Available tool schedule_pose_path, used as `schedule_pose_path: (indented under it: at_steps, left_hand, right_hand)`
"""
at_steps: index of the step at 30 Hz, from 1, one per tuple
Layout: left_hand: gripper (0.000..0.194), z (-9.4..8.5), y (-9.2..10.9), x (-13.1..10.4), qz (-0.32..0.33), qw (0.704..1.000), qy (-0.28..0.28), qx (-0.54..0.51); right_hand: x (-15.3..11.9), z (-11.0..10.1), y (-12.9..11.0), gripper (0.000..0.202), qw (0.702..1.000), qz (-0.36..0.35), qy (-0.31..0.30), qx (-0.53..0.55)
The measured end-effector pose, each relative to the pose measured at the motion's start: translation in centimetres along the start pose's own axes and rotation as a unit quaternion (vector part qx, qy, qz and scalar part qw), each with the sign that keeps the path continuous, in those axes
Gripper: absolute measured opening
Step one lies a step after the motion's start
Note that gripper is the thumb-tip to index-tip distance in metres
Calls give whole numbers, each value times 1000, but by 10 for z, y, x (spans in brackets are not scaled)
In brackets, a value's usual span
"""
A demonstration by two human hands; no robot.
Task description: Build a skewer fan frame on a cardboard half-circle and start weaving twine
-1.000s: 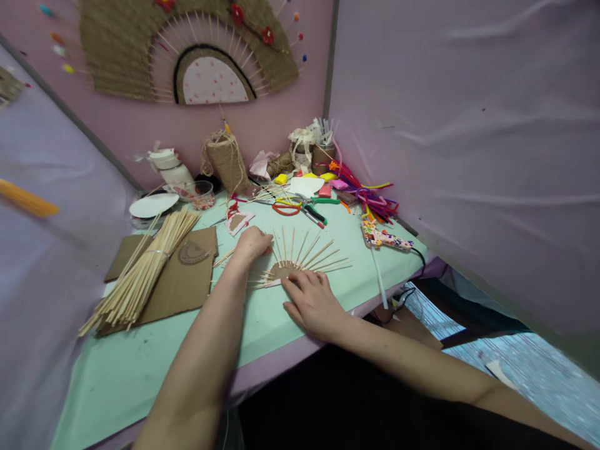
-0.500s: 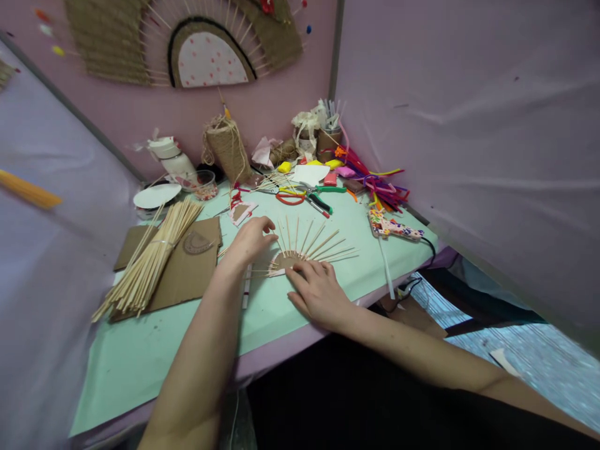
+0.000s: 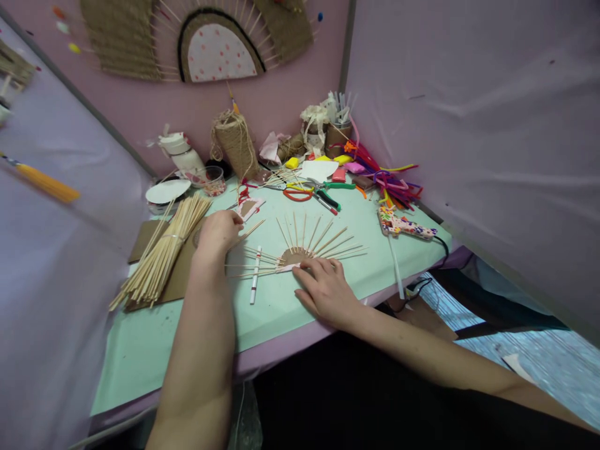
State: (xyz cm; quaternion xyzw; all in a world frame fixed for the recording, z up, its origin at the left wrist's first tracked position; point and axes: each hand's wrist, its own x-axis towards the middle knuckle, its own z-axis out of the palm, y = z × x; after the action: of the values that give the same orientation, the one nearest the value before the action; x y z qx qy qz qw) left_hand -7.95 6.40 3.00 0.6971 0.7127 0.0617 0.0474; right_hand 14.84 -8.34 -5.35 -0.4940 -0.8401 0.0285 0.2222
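Observation:
A small cardboard half-circle (image 3: 294,256) with a pink-edged base lies on the table, thin wooden sticks (image 3: 323,231) fanning out from it. On its lower right edge rests my right hand (image 3: 325,290), fingers spread and gently bent, pressing it down. My left hand (image 3: 218,232) is left of the fan, its fingers curled together beside a few loose sticks (image 3: 253,230); what sits between the fingertips is hidden. Between the hands lies a white marker (image 3: 255,275), across the tips of the left-hand sticks. A second pink-edged cardboard piece (image 3: 249,209) lies just beyond my left fingers.
At left, a tied bundle of sticks (image 3: 164,250) lies on cardboard (image 3: 187,278). Behind are scissors (image 3: 297,195), green-handled pliers (image 3: 340,185), a twine cone (image 3: 237,147) and a bottle (image 3: 182,153). Pipe cleaners (image 3: 384,178) and a glue gun (image 3: 405,226) lie at right.
My left hand has moved left, from the fan's upper left side to the loose sticks. My right hand stays on the half-circle. The view has shifted slightly.

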Motion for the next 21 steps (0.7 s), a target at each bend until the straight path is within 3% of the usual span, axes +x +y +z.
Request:
schedule_pose_path:
  at_steps: [5, 13, 21]
  left_hand:
    - [23, 8, 11, 8, 8, 994, -90, 54]
    - [29, 19, 16, 11, -19, 994, -83, 67]
    - [28, 27, 10, 15, -10, 996, -79, 47]
  right_hand:
    - [-4, -7, 3, 34, 999, -20, 29, 32]
    - [-14, -42, 11, 30, 996, -28, 77, 42]
    - [-28, -83, 72, 28, 991, 31, 123, -44]
